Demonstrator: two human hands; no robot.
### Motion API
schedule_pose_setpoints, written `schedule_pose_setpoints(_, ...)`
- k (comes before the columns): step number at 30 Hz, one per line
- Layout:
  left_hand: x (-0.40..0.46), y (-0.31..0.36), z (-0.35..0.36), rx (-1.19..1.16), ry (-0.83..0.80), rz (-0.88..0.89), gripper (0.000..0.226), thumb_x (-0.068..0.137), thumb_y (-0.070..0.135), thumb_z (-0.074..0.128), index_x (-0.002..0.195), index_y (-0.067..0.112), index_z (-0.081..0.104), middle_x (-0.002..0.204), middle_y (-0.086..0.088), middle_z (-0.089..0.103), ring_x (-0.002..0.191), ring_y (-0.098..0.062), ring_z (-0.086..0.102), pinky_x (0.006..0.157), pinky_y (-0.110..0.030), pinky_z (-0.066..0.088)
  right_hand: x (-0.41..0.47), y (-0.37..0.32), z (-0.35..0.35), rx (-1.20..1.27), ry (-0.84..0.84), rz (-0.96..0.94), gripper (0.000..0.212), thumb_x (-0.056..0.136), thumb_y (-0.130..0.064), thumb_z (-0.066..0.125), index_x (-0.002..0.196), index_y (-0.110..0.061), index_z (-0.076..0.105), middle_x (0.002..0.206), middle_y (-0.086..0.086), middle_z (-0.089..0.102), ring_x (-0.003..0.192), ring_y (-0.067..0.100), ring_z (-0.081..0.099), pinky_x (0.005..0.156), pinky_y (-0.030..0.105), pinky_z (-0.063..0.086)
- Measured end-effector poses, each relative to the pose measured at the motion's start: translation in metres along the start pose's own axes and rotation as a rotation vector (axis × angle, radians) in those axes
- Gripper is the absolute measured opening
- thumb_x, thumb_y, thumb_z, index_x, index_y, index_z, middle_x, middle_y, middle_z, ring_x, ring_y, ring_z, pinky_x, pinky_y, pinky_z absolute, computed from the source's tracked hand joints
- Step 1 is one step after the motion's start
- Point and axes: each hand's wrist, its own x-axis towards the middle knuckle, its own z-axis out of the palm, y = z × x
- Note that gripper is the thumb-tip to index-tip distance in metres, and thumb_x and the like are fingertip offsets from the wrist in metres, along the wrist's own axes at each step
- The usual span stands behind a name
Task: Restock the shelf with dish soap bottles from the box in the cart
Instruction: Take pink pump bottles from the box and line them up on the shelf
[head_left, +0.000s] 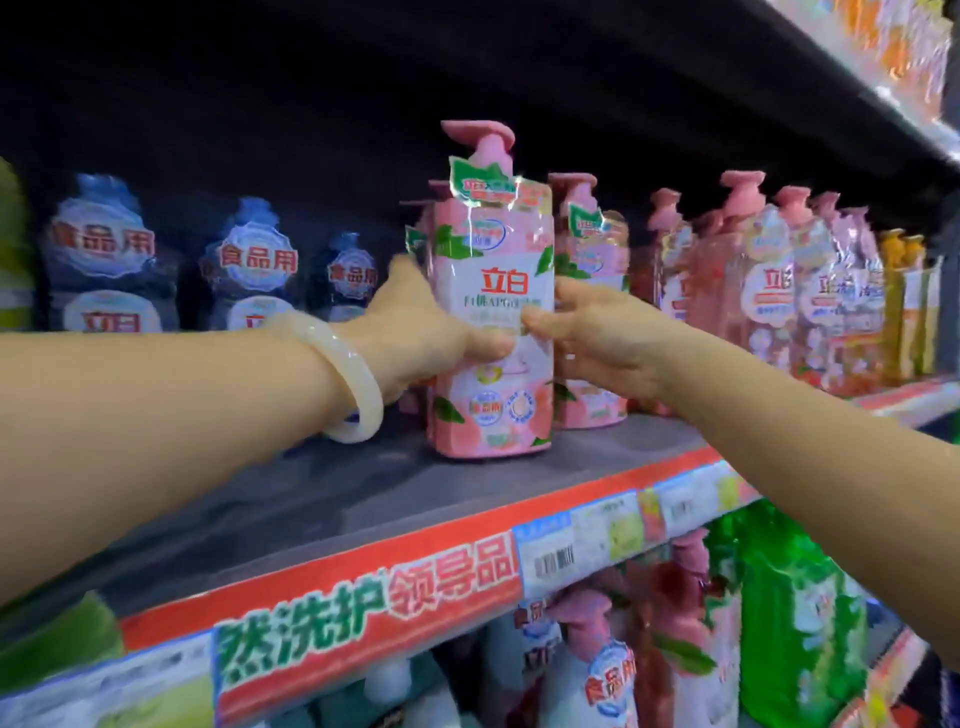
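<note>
A pink dish soap bottle (491, 415) with a pump top stands upright on the grey shelf board (322, 499), near its middle. My left hand (421, 332) grips its left side, thumb across the label. My right hand (597, 338) holds its right side, thumb on the front. More pink pump bottles (589, 244) stand just behind it and further right (769, 291). The box and the cart are out of view.
Dark blue bottles (254, 270) line the back left of the shelf. Yellow bottles (904, 301) stand at the far right. A red price strip (363, 603) runs along the shelf edge. Green and pink bottles (789, 623) fill the shelf below. Another shelf (883, 83) hangs overhead.
</note>
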Motion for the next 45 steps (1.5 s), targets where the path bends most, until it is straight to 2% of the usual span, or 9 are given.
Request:
schedule_pose_setpoints(5,0.008,-0.014,0.009,0.010,0.068,-0.005,0.069,0.063,0.011,0.086,0.115,0.014,0.039,0.096,0.004,0.063,0.081,-0.007,0.063,0.058,-0.024,0.054,0.017,0.010,-0.012,-0.145,-0.013,-0.044,0.024,0.094,-0.010,0.054,0.118,-0.014,0.058,0.118,0.004,0.067,0.108,0.024,0.064,0.100,0.050,0.046)
schedule_pose_setpoints(10,0.015,-0.021,0.020,0.022,0.112,-0.054,0.071,0.056,0.017,0.089,0.117,0.013,0.052,0.104,-0.002,0.069,0.091,-0.021,0.069,0.074,-0.040,0.059,0.018,0.004,-0.025,-0.472,0.012,-0.106,0.028,0.088,-0.022,0.065,0.112,-0.008,0.062,0.106,0.009,0.070,0.091,0.025,0.069,0.081,0.044,0.058)
schedule_pose_setpoints(14,0.016,-0.019,0.031,-0.008,0.157,-0.059,0.067,0.059,0.014,0.088,0.115,0.015,0.051,0.101,-0.001,0.068,0.089,-0.018,0.069,0.073,-0.036,0.059,0.020,0.001,-0.032,-0.733,0.047,-0.129,0.039,0.086,-0.034,0.066,0.091,0.005,0.063,0.079,0.021,0.071,0.068,0.029,0.071,0.067,0.040,0.061)
schedule_pose_setpoints(21,0.018,-0.019,0.042,0.008,0.210,-0.066,0.067,0.061,0.015,0.086,0.114,0.017,0.046,0.097,0.001,0.066,0.086,-0.015,0.068,0.067,-0.029,0.059,0.029,0.009,-0.042,-0.816,0.050,-0.187,0.047,0.088,-0.039,0.061,0.066,0.002,0.064,0.062,0.013,0.069,0.057,0.020,0.070,0.052,0.027,0.058)
schedule_pose_setpoints(26,0.014,-0.019,0.045,0.068,0.200,-0.104,0.078,0.062,0.019,0.086,0.124,0.016,0.040,0.108,-0.003,0.066,0.092,-0.018,0.067,0.068,-0.033,0.059,0.030,0.020,-0.057,-1.026,0.104,-0.205,0.062,0.080,-0.060,0.057,0.056,-0.003,0.060,0.054,0.010,0.068,0.051,0.020,0.067,0.063,0.034,0.059)
schedule_pose_setpoints(28,0.009,-0.019,0.043,0.131,0.135,-0.162,0.081,0.063,0.017,0.086,0.126,0.022,0.036,0.106,-0.001,0.067,0.088,-0.016,0.067,0.057,-0.029,0.056,0.027,0.026,-0.067,-1.193,0.158,-0.224,0.065,0.071,-0.070,0.056,0.051,-0.008,0.052,0.052,0.007,0.063,0.053,0.021,0.062,0.063,0.034,0.056)
schedule_pose_setpoints(31,0.003,-0.025,0.043,0.171,0.086,-0.262,0.079,0.064,0.013,0.084,0.127,0.024,0.038,0.103,-0.003,0.069,0.085,-0.019,0.069,0.072,-0.042,0.059,0.015,0.033,-0.080,-1.359,0.247,-0.168,0.070,0.060,-0.077,0.058,0.070,-0.009,0.043,0.066,0.003,0.047,0.061,0.022,0.046,0.053,0.029,0.035)
schedule_pose_setpoints(35,0.003,-0.029,0.044,0.171,0.129,-0.288,0.078,0.061,0.015,0.086,0.126,0.023,0.042,0.102,-0.005,0.070,0.086,-0.023,0.070,0.074,-0.044,0.059,0.014,0.047,-0.091,-1.203,0.248,-0.109,0.080,0.061,-0.069,0.067,0.096,-0.007,0.029,0.089,0.006,0.043,0.090,0.032,0.055,0.067,0.034,0.037)
schedule_pose_setpoints(45,0.002,-0.028,0.049,0.116,0.116,-0.295,0.080,0.064,0.009,0.082,0.130,0.024,0.039,0.102,-0.008,0.071,0.088,-0.024,0.071,0.074,-0.045,0.059,0.026,0.057,-0.097,-0.898,0.222,-0.146,0.073,0.065,-0.047,0.076,0.101,-0.002,0.031,0.087,0.012,0.047,0.078,0.027,0.047,0.056,0.033,0.032)
